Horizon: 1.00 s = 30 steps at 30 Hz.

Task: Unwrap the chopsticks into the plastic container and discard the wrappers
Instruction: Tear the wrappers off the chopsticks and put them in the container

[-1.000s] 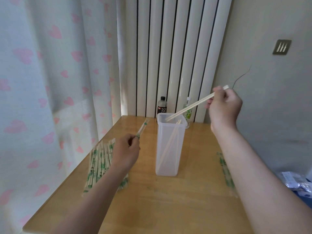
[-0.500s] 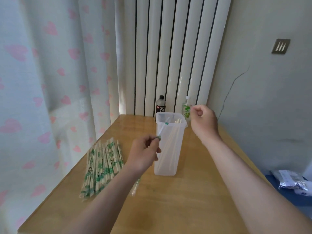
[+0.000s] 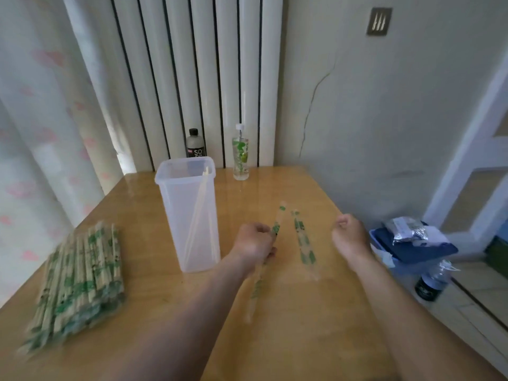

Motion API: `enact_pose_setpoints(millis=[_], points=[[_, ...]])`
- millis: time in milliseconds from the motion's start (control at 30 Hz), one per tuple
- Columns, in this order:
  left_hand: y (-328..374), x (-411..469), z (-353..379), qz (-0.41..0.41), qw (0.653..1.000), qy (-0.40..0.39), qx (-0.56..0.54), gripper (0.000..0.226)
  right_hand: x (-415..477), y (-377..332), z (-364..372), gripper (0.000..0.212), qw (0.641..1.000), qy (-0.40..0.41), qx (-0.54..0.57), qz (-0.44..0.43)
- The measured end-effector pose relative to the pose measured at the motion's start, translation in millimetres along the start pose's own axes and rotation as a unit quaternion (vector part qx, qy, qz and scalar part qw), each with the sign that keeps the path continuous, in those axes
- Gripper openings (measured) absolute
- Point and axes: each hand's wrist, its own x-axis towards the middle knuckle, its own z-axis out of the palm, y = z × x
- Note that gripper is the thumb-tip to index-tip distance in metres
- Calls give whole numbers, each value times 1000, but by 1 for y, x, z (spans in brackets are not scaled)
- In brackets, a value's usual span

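Note:
A tall clear plastic container (image 3: 189,215) stands on the wooden table (image 3: 316,312) with bare chopsticks (image 3: 202,204) leaning inside it. To its right, my left hand (image 3: 254,244) grips an empty clear wrapper (image 3: 276,229) with green print, just above the table. Another empty wrapper (image 3: 303,240) lies flat on the table between my hands. My right hand (image 3: 350,237) hovers near the table's right edge with fingers curled, holding nothing. A pile of wrapped chopsticks (image 3: 79,281) lies at the left.
A dark soda bottle (image 3: 195,145) and a clear bottle with green print (image 3: 240,158) stand at the back by the radiator. Off the right edge, lower down, sit a blue box with foil packets (image 3: 412,240) and a bottle (image 3: 431,284). A curtain hangs at left.
My right hand dropped the chopsticks into the container and came away empty to the right. My left hand carried the empty wrapper from the container's left to its right.

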Motion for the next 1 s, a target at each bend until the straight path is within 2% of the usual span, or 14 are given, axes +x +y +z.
enact_pose_setpoints(millis=[100,233,333,433,567,733,900,1000], points=[[1,34,24,7,998,35,55,15,1,32,11,23,999,-20,-31,-4],[6,67,52,24,991,76,103,15,6,44,23,17,996,1,-79,-38],[3,88,67,34,982,88,162,22,9,48,27,21,994,0,-97,-58],[-3,100,76,38,969,92,225,13,11,51,28,24,993,-3,-102,-65],[-7,108,79,51,961,95,256,19,12,52,30,26,992,-2,-104,-68],[-3,97,66,75,956,92,268,19,13,53,28,24,993,-10,-98,-60],[6,59,24,103,952,48,283,17,6,44,19,13,996,-27,-79,-42],[12,31,-10,127,944,28,304,17,-9,19,17,8,991,-38,-101,-85]])
